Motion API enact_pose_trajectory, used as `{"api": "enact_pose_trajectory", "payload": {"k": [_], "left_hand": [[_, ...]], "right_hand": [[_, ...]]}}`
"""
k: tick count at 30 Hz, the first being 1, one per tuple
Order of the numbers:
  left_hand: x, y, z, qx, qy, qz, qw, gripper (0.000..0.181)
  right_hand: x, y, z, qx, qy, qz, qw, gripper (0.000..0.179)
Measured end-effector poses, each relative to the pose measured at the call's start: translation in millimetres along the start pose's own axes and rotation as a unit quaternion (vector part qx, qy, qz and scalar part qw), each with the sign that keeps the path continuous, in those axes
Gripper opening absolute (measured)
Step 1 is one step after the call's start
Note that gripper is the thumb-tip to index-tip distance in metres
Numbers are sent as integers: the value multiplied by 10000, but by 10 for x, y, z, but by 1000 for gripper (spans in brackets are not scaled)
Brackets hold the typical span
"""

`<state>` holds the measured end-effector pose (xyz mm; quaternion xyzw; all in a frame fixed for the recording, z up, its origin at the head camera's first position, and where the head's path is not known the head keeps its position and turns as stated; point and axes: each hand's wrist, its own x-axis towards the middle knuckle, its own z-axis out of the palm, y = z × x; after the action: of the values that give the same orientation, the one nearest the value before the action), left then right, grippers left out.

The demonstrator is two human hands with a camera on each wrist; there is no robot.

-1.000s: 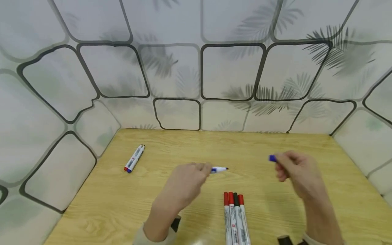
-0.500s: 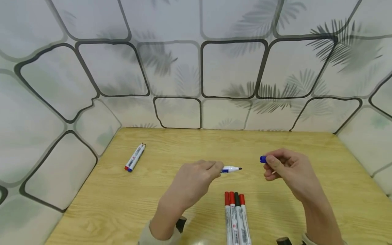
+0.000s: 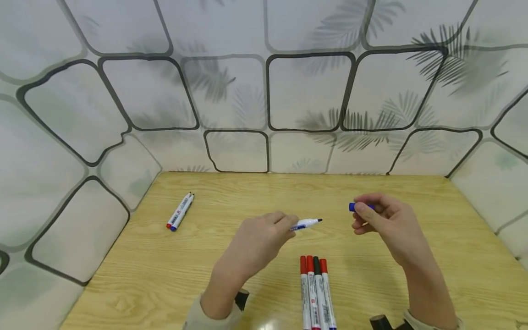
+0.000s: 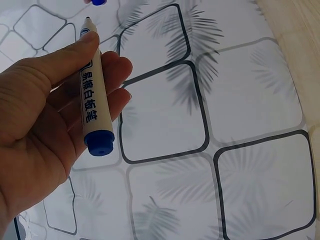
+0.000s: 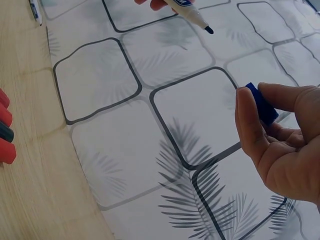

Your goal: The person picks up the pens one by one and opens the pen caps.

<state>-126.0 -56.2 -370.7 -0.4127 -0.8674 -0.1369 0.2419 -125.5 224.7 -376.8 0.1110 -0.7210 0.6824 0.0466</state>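
My left hand pinches an uncapped whiteboard marker above the table, its dark tip pointing right. In the left wrist view the marker shows a white barrel with dark lettering and a blue end plug, the thumb on one side and fingers behind it. Over to the right, my right hand pinches a blue marker cap between thumb and fingers. In the right wrist view the cap is held clear of the marker tip, with a gap between them.
Several capped markers, with red and black caps, lie side by side at the table's front middle. Two uncapped markers with red and blue ends lie at the left. The wooden table meets a patterned wall behind and at both sides.
The left hand has moved right with the marker, which now tilts slightly upward. The right hand has shifted a little left with the blue cap, bringing cap and tip closer.
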Motion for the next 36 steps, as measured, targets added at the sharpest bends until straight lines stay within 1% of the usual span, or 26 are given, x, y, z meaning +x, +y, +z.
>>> {"api": "enact_pose_trajectory", "payload": {"k": [2,5,8,11,15,18,20,23,27,29,33,36], "left_hand": [[-3,-7,4,-136,-42,-128,9998,21],[-14,-32,12,-567,-150,-333,9977,21],[-20,-62,19,-1040,-222,-488,9931,21],[-21,-86,18,-1362,-217,-572,9888,21],[-27,-115,12,-1519,-45,-641,9863,21],[-35,-147,17,-1561,162,-680,9853,21],[-48,-175,28,-1696,286,-712,9825,20],[-62,-208,30,-2046,396,-848,9744,20],[-67,-239,9,-2475,369,-1024,9628,22],[-64,-251,-8,-2699,315,-1115,9559,23],[-63,-275,-34,-3161,227,-1289,9397,24],[-68,-296,-43,-3285,232,-1343,9346,24]], "right_hand": [[6,7,-5,56,-1,22,10000,14],[14,19,-8,64,-28,27,10000,14],[23,33,-10,-7,-99,15,9999,13],[32,41,-11,-145,-159,21,9998,13],[37,51,-19,-337,-164,90,9993,14],[38,63,-29,-367,-175,116,9991,14],[40,71,-36,-335,-194,108,9992,14],[43,79,-45,-297,-206,115,9993,14],[49,87,-58,-240,-218,119,9994,13],[52,90,-63,-227,-226,110,9994,13],[58,90,-69,-244,-239,98,9994,14],[62,87,-72,-269,-241,125,9993,14]]}}
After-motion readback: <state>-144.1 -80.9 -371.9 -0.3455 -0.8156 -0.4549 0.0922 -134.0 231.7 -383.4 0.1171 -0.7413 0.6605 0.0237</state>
